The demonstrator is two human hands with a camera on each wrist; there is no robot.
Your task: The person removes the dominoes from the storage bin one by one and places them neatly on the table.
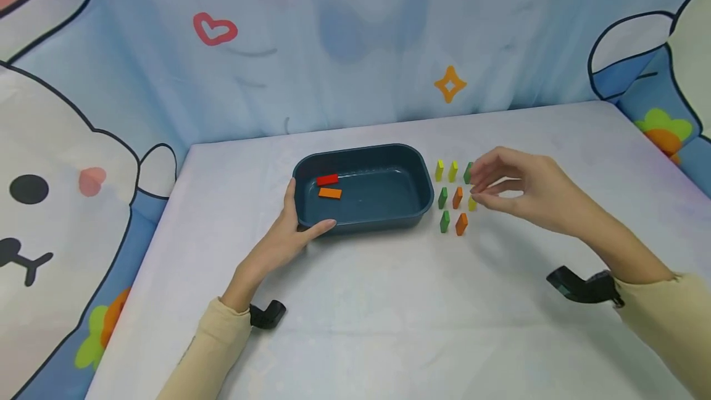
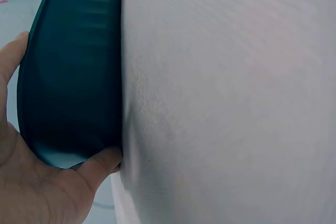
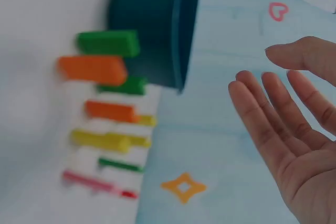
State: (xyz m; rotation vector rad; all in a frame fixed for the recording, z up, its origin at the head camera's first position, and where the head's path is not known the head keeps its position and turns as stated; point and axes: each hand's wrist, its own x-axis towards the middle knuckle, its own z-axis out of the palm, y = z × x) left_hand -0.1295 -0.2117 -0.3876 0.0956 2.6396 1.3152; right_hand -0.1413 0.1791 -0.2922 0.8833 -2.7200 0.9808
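Note:
A dark teal plastic tub (image 1: 369,225) stands on the white table. My left hand (image 1: 280,233) grips its left end, with the thumb along the front side and the fingers around the corner. Inside lie a red block (image 1: 327,179) and an orange block (image 1: 330,192). Right of the tub, several small blocks stand upright in rows, among them a yellow block (image 1: 439,170), a green block (image 1: 442,198) and an orange block (image 1: 461,225). Above their right side hovers my right hand (image 1: 522,187), thumb and fingers apart and holding nothing, partly hiding the blocks behind it.
In the right wrist view, a pink block (image 3: 86,180) and a red block (image 3: 128,194) show at the end of the group. A blue cartoon curtain (image 1: 355,48) hangs behind the table. Each wrist wears a black camera mount (image 1: 583,286).

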